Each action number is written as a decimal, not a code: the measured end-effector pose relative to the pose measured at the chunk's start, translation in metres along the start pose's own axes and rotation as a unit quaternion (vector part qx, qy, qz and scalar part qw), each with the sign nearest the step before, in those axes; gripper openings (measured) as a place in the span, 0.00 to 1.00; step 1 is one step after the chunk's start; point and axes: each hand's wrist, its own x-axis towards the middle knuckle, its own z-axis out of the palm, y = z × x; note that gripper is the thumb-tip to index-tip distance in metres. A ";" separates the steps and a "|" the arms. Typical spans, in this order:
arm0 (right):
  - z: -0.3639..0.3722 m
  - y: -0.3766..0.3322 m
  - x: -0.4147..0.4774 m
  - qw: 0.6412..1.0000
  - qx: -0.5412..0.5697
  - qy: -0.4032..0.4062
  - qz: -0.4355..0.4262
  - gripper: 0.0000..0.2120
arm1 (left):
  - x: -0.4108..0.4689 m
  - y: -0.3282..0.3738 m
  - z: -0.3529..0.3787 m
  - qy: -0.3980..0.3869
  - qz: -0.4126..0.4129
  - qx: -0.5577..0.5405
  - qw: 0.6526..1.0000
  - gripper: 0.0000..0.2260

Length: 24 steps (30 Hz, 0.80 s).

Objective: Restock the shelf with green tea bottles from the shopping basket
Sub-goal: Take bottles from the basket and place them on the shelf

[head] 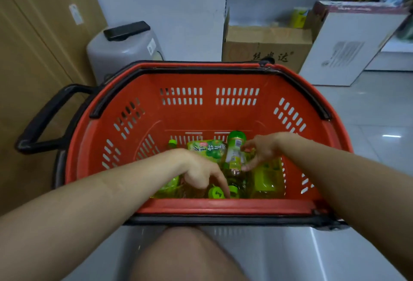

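Note:
A red shopping basket (201,110) with black handles stands on the floor in front of me. Several green tea bottles with green caps lie in its bottom. One bottle (234,155) is raised, cap pointing away, and my right hand (260,149) grips it around the label with thumb and fingers. My left hand (201,173) reaches down among the lying bottles, fingers pointing at a green cap (215,192) near the front wall; whether it holds one is hidden. A bottle with a green label (207,148) lies behind my left hand.
A grey container (120,50) with a black lid stands behind the basket on the left. A brown cardboard box (266,48) and a white box (348,43) sit at the back right. A wooden panel (33,57) runs along the left. My knee (187,256) is below the basket.

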 end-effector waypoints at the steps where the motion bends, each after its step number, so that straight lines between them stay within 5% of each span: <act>1: 0.001 0.000 0.002 1.000 -0.007 0.007 0.005 0.45 | 0.004 0.003 0.003 -0.006 -0.002 0.008 1.000 0.34; 5: 0.009 -0.002 0.010 0.990 -0.132 0.039 0.031 0.43 | 0.009 0.008 0.008 0.074 0.000 0.014 0.997 0.21; 9: 0.014 -0.004 0.010 0.988 -0.141 0.055 0.032 0.45 | -0.004 -0.013 0.002 0.145 -0.002 -0.009 0.989 0.17; 14: 0.006 -0.055 -0.011 0.986 0.042 -0.021 -0.162 0.49 | -0.038 -0.040 -0.014 0.311 -0.022 -0.107 0.944 0.13; 17: 0.009 -0.072 -0.017 0.966 0.134 -0.016 -0.219 0.48 | -0.054 -0.037 -0.022 0.400 0.040 -0.190 0.896 0.14; 20: -0.002 -0.066 -0.020 0.921 0.279 0.006 -0.271 0.36 | -0.063 -0.031 -0.027 0.483 0.101 -0.287 0.821 0.15; 24: -0.024 -0.057 -0.019 0.923 0.214 0.165 -0.275 0.45 | -0.054 -0.018 -0.036 0.569 0.129 -0.357 0.729 0.14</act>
